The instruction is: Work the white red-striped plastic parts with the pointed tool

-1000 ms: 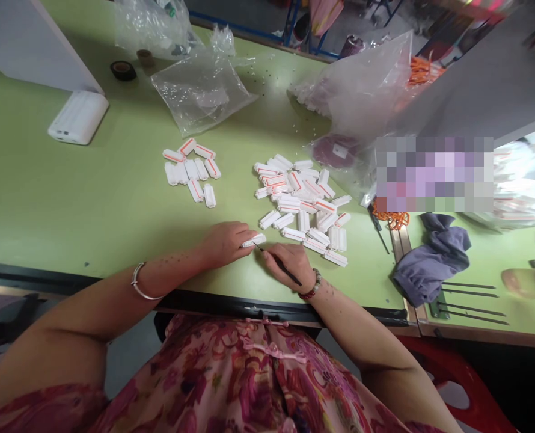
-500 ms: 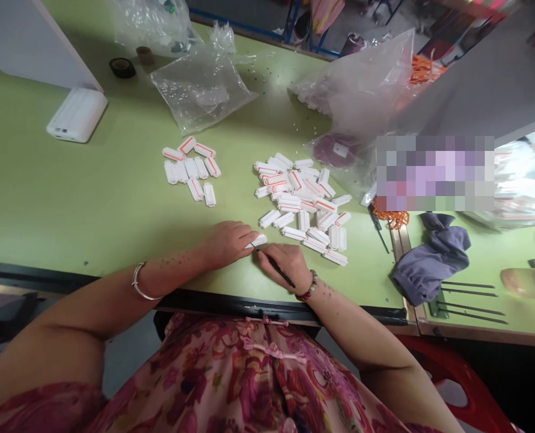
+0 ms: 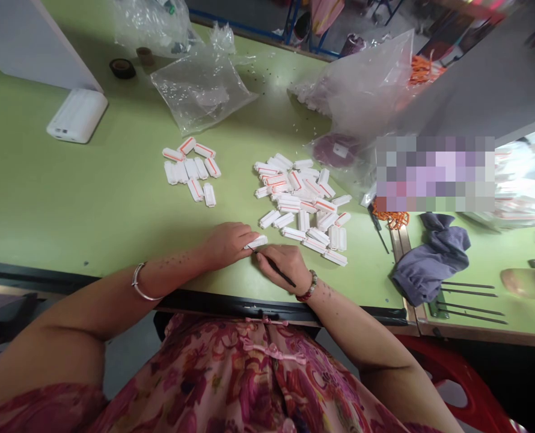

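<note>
My left hand is closed on the end of a small white plastic piece, holding it at the table just in front of me. My right hand grips a slim black tool, which looks like tweezers, with its thin tip touching or very near that piece. The exact contact is too small to make out. Beyond my right hand lies a loose heap of similar white pieces, several with an orange strip. A smaller group of them is spread out farther left.
Clear plastic bags lie at the back. A white box-shaped device and a black tape roll are at left. To the right are a purple-grey cloth sleeve, orange parts and thin dark sticks.
The white piece in my left hand has tilted slightly and shows more of itself. The tool tip has drawn down a little. Both heaps are unchanged.
</note>
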Available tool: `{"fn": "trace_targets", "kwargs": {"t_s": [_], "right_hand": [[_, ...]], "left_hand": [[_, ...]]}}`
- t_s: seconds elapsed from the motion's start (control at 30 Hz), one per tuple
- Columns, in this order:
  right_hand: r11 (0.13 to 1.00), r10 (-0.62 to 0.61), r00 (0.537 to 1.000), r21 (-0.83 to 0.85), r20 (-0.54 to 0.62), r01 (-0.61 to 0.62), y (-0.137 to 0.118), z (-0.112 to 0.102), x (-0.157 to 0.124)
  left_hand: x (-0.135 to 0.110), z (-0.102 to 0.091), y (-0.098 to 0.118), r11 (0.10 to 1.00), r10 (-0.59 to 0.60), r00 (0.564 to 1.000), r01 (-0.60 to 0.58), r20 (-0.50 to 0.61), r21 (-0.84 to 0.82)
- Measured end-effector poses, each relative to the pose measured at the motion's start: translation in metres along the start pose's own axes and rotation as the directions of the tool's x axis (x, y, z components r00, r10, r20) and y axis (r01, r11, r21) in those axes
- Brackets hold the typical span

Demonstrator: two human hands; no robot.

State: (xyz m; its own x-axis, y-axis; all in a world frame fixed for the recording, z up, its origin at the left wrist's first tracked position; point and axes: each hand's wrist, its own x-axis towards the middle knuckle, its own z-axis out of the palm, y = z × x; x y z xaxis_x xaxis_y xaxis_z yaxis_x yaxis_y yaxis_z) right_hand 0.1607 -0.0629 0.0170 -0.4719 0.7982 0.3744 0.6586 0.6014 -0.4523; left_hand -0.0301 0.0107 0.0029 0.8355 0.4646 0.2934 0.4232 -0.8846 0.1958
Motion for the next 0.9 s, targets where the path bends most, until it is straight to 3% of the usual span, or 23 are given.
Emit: {"fn": "trace_targets", "kwargs": {"t_s": [0.2,0.47,0.9], "right_hand": [[1.000,0.015,1.000,0.025,-0.024,-0.015,0.001,0.001,-0.001],[0.998,0.053,0.985,-0.028,-0.162,-0.058,0.012,-0.008,-0.008],[0.990,0.018,0.993,-0.140,-0.115,-0.034,0.007,-0.014,-0.005]], "left_hand": [[0.000,0.001,0.000,1.000,-0.014,1.000,0.014,-0.003,0.003],[-0.003,0.000,-0.004,0.997,-0.051,0.998,0.053,0.038,-0.062],[-0.005,0.002,-0.005,0.999,-0.026,0.999,0.027,0.032,-0.043]]}}
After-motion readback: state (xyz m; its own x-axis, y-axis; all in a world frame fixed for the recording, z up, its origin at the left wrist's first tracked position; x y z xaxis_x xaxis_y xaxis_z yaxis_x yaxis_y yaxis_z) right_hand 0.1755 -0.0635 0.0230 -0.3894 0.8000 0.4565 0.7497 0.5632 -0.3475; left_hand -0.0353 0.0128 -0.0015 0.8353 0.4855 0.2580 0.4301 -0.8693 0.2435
